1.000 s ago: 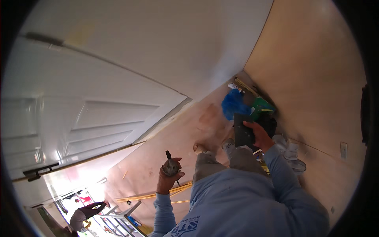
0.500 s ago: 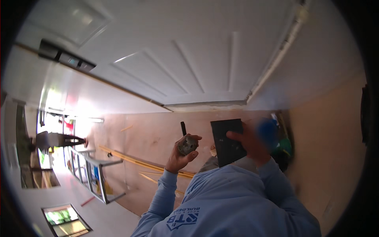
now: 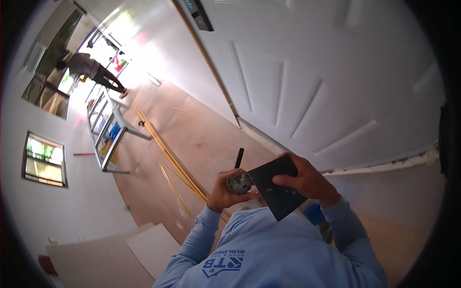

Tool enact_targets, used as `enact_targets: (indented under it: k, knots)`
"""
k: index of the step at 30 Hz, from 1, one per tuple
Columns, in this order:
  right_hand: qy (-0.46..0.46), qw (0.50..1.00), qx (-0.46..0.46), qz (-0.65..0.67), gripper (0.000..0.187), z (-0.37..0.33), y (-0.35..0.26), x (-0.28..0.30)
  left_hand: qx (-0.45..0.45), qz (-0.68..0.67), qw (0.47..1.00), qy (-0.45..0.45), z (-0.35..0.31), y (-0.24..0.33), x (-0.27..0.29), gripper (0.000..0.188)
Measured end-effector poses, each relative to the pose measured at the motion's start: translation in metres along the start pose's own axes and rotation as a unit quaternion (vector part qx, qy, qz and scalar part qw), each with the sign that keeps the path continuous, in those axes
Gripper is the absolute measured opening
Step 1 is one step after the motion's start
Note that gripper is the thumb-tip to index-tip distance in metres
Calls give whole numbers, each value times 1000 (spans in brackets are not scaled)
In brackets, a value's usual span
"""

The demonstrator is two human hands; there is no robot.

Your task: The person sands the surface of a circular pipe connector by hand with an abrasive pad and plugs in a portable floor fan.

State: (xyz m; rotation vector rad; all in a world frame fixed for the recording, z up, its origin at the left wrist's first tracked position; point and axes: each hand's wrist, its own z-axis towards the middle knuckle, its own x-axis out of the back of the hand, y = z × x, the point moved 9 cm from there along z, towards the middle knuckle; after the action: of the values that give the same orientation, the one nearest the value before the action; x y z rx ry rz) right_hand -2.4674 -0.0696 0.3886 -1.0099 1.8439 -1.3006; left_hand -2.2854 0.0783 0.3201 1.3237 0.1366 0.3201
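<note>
My right hand grips the flat dark plate. Just left of this plate, my left hand holds the round grey piece.

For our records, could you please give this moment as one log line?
left hand: holding round grey object | right hand: gripping dark flat sheet | white door: upper right

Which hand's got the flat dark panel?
The right hand: its thumb lies over the face of the dark panel. The left hand instead holds a round, mottled grey object, with a black bar showing beyond it.
</note>
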Motion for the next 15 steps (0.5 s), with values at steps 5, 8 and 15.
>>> enact_targets:
  k: [5, 8, 15]
  knots:
    - [-64, 997, 0, -30, 38, 13, -12, 3, 23, 66, 997, -11, -5, 2, -11, 101]
    - [-100, 995, -17, -23, 37, 16, -15, 3, -6, 35, 997, 71, -4, 27, -11, 82]
    - [-173, 983, -21, -48, 35, 28, -18, -10, 77, -9, 996, 38, -15, 27, -9, 50]
